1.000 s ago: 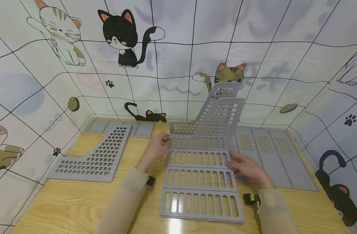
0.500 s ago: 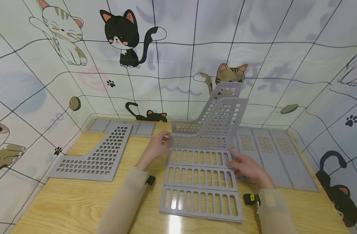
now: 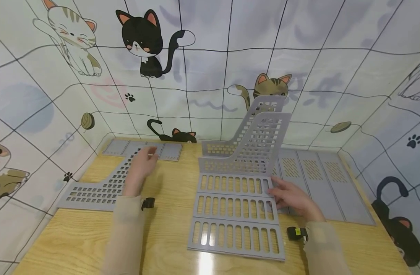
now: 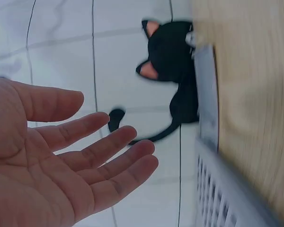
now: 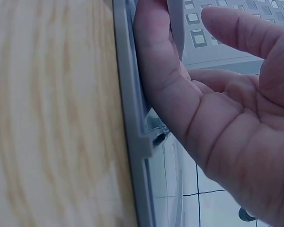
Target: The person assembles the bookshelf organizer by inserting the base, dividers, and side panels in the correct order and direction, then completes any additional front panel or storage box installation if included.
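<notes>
My left hand [image 3: 142,168] hovers over the flat grey side panel [image 3: 93,196] on the left, holding nothing. Its fingers are spread and relaxed in the left wrist view. In the middle stands a partly assembled grey plastic file rack. Its slotted panel [image 3: 235,221] has three sections and extends towards me. Two perforated side panels rise behind it, a front one [image 3: 265,149] and a rear one [image 3: 216,148], each with one tall end. My right hand [image 3: 290,196] grips the rack's right edge near the front side panel's foot, the thumb on the near side and the other fingers partly hidden.
More grey panels [image 3: 333,191] lie flat on the right, with vent slots near their far ends. A thin row of panels [image 3: 118,147] lies at the back left of the wooden table [image 3: 75,240]. A cat-print sheet [image 3: 210,68] encloses the back and sides.
My left hand has let go of the front side panel's left corner and moved left over the flat side panel. My right hand stays at the rack's right edge.
</notes>
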A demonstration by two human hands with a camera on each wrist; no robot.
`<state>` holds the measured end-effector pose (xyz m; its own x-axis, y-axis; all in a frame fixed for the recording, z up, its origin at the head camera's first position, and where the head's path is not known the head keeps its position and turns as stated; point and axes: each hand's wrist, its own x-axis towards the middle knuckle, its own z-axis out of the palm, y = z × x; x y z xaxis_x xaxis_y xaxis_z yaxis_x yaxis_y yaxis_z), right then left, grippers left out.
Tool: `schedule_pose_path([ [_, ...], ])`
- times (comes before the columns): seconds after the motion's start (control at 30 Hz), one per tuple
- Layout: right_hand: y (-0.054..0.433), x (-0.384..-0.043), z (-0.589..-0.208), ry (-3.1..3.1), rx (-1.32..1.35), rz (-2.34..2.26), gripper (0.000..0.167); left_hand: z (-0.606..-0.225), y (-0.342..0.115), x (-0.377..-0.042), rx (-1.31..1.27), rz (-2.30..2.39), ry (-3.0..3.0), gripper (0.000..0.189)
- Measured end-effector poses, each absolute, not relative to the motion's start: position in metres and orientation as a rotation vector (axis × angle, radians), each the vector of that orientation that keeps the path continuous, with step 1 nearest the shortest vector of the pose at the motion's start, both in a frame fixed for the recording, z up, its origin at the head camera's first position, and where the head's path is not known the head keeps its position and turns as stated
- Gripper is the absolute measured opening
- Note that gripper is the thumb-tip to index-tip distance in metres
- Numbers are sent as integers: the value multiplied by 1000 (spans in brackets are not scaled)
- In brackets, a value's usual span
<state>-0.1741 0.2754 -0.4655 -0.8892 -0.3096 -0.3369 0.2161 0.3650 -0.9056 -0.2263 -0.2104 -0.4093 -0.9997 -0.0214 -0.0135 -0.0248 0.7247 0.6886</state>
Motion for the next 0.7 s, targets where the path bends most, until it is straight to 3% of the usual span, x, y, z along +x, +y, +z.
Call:
schedule_pose_path([
  [0.27,272,-176,-465,2148,-84,-1565,76,-415,-264,-205,16,865,2930,64],
  [0.53,272,-175,-465,2147,-73,-1567,77,-424,-327,-189,-37,515,2774,121],
  [0.7,274,-174,-462,2171,-68,-1549,77,-431,-353,-185,-37,466,2723,134],
])
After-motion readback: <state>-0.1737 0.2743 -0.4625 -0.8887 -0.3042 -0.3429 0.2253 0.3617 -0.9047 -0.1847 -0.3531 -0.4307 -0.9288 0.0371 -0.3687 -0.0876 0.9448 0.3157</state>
